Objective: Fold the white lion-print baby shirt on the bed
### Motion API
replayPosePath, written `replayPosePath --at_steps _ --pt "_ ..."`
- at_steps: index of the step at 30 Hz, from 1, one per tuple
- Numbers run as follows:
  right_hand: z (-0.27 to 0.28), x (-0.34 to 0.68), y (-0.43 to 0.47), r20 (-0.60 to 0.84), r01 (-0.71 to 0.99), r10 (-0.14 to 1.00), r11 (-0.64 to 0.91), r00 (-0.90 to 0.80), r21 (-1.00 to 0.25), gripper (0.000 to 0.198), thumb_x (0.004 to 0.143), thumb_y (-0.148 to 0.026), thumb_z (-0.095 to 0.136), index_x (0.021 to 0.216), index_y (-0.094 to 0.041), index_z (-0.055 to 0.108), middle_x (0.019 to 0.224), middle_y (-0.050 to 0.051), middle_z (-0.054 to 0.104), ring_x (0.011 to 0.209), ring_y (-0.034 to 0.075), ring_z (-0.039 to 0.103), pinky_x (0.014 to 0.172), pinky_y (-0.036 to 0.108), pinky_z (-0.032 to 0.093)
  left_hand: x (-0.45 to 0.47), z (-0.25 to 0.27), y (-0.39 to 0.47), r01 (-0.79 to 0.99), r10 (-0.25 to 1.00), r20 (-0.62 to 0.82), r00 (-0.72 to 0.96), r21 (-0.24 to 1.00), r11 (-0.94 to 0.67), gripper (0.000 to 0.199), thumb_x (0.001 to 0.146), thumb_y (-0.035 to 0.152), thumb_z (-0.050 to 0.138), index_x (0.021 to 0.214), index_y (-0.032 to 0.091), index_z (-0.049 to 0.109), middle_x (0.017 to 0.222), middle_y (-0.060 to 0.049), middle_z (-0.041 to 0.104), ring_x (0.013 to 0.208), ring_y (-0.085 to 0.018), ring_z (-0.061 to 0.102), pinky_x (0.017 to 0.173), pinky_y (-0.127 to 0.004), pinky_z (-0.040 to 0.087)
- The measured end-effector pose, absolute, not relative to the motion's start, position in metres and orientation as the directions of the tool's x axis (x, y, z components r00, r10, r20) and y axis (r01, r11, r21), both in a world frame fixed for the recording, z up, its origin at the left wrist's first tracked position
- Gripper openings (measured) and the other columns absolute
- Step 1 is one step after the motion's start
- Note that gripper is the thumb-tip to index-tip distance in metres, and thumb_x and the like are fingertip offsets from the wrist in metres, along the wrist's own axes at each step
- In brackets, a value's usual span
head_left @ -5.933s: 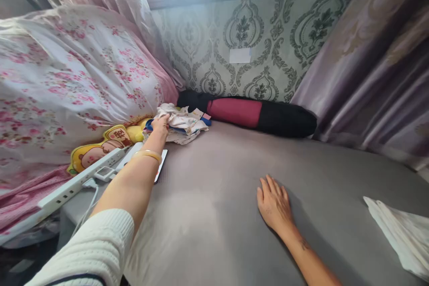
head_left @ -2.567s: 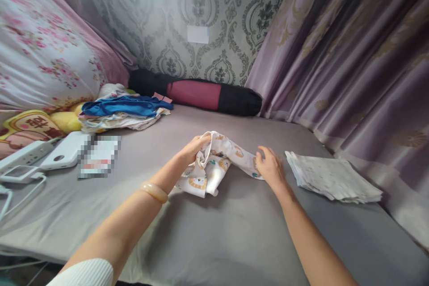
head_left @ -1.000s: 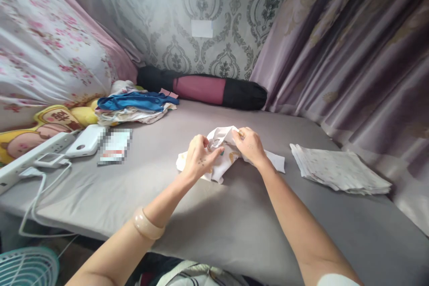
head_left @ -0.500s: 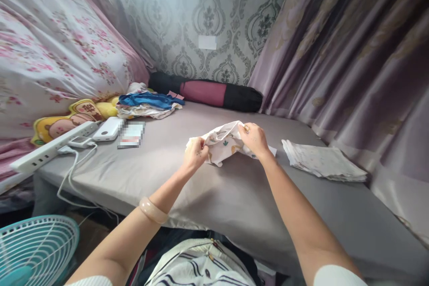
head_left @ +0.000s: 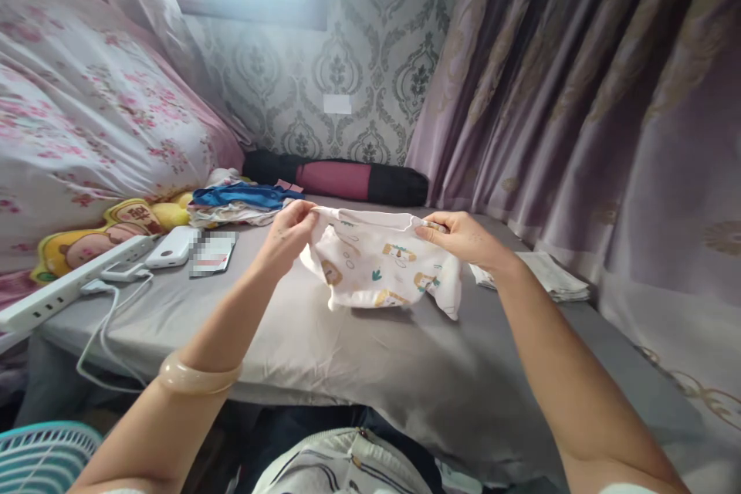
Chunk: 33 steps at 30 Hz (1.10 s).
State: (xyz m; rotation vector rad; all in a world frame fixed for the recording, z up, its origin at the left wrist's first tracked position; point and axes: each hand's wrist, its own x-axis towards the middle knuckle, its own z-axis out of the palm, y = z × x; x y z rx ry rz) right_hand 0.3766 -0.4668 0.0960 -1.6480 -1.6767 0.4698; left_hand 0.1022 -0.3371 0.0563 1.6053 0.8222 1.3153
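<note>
A small white shirt (head_left: 379,266) with tan, brown and green prints hangs stretched between my two hands, above the grey-covered bed. My left hand (head_left: 293,230) pinches its upper left edge by the neck opening. At the upper right edge, my right hand (head_left: 460,238) is closed on the fabric, thumb in front. The shirt's lower hem hangs loose, and a sleeve droops on the right below my right hand. Beyond my right wrist lies a flat stack of folded pale cloth (head_left: 556,275), partly hidden by my forearm.
A heap of clothes (head_left: 243,201) with a blue piece lies at the back left, by a yellow plush (head_left: 86,235). Left are a white power strip (head_left: 75,278), a charger with cables, a white box (head_left: 172,247). A black-and-maroon roll (head_left: 336,180) lies along the wall. A fan (head_left: 46,455) stands lower left.
My hands have moved apart and pulled the bunched shirt open, so its front now hangs spread out. The camera view has tilted up and turned slightly right.
</note>
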Motion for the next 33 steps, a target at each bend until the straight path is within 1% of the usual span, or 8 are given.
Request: replayPosePath --at_steps 6,11,15,19,24,27,29,33 --pt "0.138 0.387 -0.471 0.077 0.503 0.997 0.081 -0.03 -0.86 0.048 0.071 -0.06 0.074 0.101 -0.024 0.072 0.091 0.002 0.072 0.08 0.02 0.066 0.069 0.029 0.052 0.082 0.117 -0.328 0.014 0.819 0.406 0.406 0.893 -0.45 0.034 0.068 0.048 0.071 0.084 0.018 0.068 0.071 -0.003 0.065 0.061 -0.016 0.059 0.054 -0.026 0.047" --pt "0.152 0.406 -0.447 0.119 0.497 0.993 0.111 -0.015 -0.86 0.042 0.071 -0.054 0.075 0.101 -0.025 0.073 0.096 0.002 0.074 0.085 0.02 0.067 0.075 0.032 0.053 0.073 0.145 -0.296 0.183 0.766 0.305 0.566 0.86 -0.477 0.03 0.067 0.046 0.073 0.083 0.021 0.075 0.076 -0.004 0.07 0.064 -0.019 0.064 0.056 -0.03 0.052" --pt "0.15 0.42 -0.415 0.158 0.57 0.987 0.134 -0.006 -0.811 0.038 0.07 -0.05 0.075 0.098 -0.024 0.074 0.092 0.003 0.074 0.083 0.02 0.067 0.074 0.032 0.053 0.08 0.141 -0.256 0.283 0.72 0.234 0.653 0.807 -0.519 0.03 0.06 0.047 0.078 0.078 0.023 0.078 0.073 -0.004 0.071 0.065 -0.021 0.065 0.056 -0.031 0.053" --pt "0.142 0.429 -0.382 0.28 0.766 0.957 0.121 0.08 -0.631 0.031 0.071 -0.046 0.074 0.088 -0.02 0.075 0.077 0.002 0.071 0.073 0.019 0.064 0.065 0.029 0.048 0.095 0.125 -0.218 0.311 0.654 0.209 0.727 0.749 -0.584 0.035 0.064 0.052 0.075 0.083 0.022 0.079 0.075 -0.004 0.072 0.066 -0.02 0.063 0.058 -0.03 0.052" --pt "0.143 0.428 -0.359 0.55 0.894 0.821 0.124 0.152 -0.431 0.029 0.078 -0.048 0.069 0.086 -0.02 0.075 0.074 0.002 0.069 0.073 0.02 0.063 0.066 0.031 0.047 0.114 0.125 -0.205 0.372 0.654 0.632 0.415 0.538 -0.756 0.034 0.076 0.05 0.064 0.087 0.021 0.078 0.08 -0.004 0.068 0.076 -0.02 0.061 0.071 -0.031 0.05" --pt "0.145 0.423 -0.349 0.821 0.928 0.549 0.201 0.159 -0.314 0.027 0.088 -0.045 0.06 0.097 -0.024 0.074 0.099 0.006 0.071 0.093 0.023 0.064 0.081 0.035 0.049 0.125 0.129 -0.211 0.449 0.508 0.854 0.111 0.413 -0.793 0.027 0.086 0.044 0.057 0.094 0.026 0.076 0.097 -0.005 0.066 0.097 -0.023 0.058 0.088 -0.037 0.046" --pt "0.14 0.421 -0.339 0.892 0.954 0.439 0.205 0.108 -0.217 0.025 0.092 -0.043 0.055 0.097 -0.026 0.073 0.113 0.007 0.068 0.106 0.024 0.061 0.09 0.039 0.048 0.133 0.127 -0.21 0.501 0.458 0.886 0.065 0.368 -0.784 0.023 0.089 0.041 0.056 0.092 0.028 0.075 0.103 -0.005 0.065 0.108 -0.025 0.052 0.095 -0.042 0.041" --pt "0.122 0.426 -0.318 0.837 0.983 0.547 0.147 0.012 -0.11 0.023 0.092 -0.04 0.057 0.086 -0.025 0.073 0.115 0.007 0.067 0.109 0.027 0.06 0.097 0.046 0.044 0.145 0.115 -0.195 0.561 0.574 0.801 0.17 0.4 -0.725 0.017 0.084 0.038 0.062 0.08 0.027 0.074 0.101 -0.004 0.065 0.107 -0.026 0.05 0.096 -0.044 0.036"
